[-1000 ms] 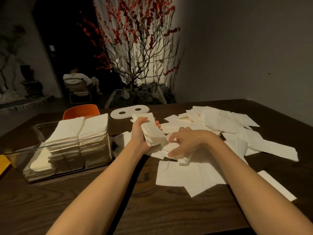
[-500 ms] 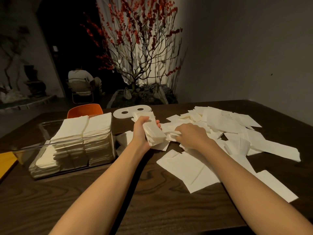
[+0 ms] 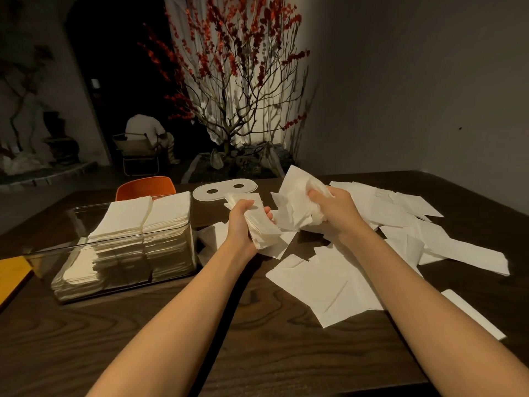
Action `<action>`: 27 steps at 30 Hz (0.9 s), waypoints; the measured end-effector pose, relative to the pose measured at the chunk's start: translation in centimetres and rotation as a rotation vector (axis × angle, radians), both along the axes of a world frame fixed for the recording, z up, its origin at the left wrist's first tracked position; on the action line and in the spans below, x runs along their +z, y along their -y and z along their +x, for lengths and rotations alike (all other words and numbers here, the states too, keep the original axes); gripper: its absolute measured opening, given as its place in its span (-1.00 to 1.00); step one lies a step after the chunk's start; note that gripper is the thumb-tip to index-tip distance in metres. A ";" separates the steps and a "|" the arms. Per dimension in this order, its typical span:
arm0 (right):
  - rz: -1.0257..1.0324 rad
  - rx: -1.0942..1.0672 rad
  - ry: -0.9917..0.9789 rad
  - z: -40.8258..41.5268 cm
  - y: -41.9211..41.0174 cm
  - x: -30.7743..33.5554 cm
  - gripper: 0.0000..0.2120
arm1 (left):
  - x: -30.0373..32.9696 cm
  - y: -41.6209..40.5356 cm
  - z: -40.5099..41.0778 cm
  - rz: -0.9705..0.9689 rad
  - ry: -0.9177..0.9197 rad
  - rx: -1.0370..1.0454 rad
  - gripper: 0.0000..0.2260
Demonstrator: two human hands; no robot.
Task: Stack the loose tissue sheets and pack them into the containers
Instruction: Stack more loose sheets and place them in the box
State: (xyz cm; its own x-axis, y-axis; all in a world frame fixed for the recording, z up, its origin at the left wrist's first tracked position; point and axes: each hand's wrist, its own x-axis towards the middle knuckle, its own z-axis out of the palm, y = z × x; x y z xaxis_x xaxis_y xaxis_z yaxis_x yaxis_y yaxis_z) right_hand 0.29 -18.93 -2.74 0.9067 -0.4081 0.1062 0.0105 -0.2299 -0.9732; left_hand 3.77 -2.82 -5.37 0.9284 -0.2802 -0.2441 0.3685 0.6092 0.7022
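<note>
- Gathering sheets: my left hand (image 3: 246, 224) grips a squared stack of tissues (image 3: 262, 229), fingers and thumb curled round it, held just above the table (image 3: 257, 353).
- My right hand (image 3: 333, 209) is clamped on a crumpled bunch of tissue (image 3: 296, 202), lifted clear of the loose sheets (image 3: 400, 224) scattered on the right half of the table.
- Judgement: the bunch looks rumpled, so to do this step well I would flatten each sheet and line its edges up with the held stack before adding it, rather than push it on as a wad.
- Keep the left grip firm but not crushing; thin tissue will likely slip or crease.
- The clear container (image 3: 123, 253) sits at left, already holding two tall piles that reach above its rim; little room seems left.
- A white lid with two holes (image 3: 217, 190) lies beyond the left hand.
- Many sheets remain unpacked; task is well short of done.
</note>
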 end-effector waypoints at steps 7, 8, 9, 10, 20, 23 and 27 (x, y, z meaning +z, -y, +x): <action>0.822 0.232 -0.062 -0.7 0.4 0.2 -0.85 | -0.1 0.2 0.1 0.054 -0.040 0.019 -0.83; 0.905 0.275 -0.048 -0.7 0.4 0.1 -0.85 | 0.0 0.2 0.0 0.064 -0.040 0.019 -0.84; 0.969 0.305 -0.039 -0.7 0.3 0.1 -0.83 | -0.1 0.2 -0.1 0.072 -0.042 0.018 -0.84; 1.021 0.317 -0.033 -0.6 0.2 0.0 -0.80 | 0.0 0.2 -0.2 0.075 -0.045 0.016 -0.85; 1.286 0.420 0.124 -1.2 -1.1 0.3 -0.86 | -0.4 1.4 -0.6 0.089 -0.110 -0.129 -0.65; 1.378 0.399 0.186 -1.3 -1.5 0.5 -0.77 | -0.4 1.6 -0.7 0.039 -0.128 -0.200 -0.66; 1.399 0.358 0.147 -1.4 -2.2 0.5 -0.79 | -0.3 2.1 -1.3 0.025 -0.078 -0.295 -0.88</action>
State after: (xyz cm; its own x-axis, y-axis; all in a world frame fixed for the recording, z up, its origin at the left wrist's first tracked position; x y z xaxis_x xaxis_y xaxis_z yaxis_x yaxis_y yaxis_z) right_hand -1.16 -16.76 -2.28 0.9966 -0.0121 -0.0819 -0.0200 0.9250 -0.3794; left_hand 2.45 -4.89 -5.67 0.7859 -0.5281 -0.3217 0.5805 0.4510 0.6779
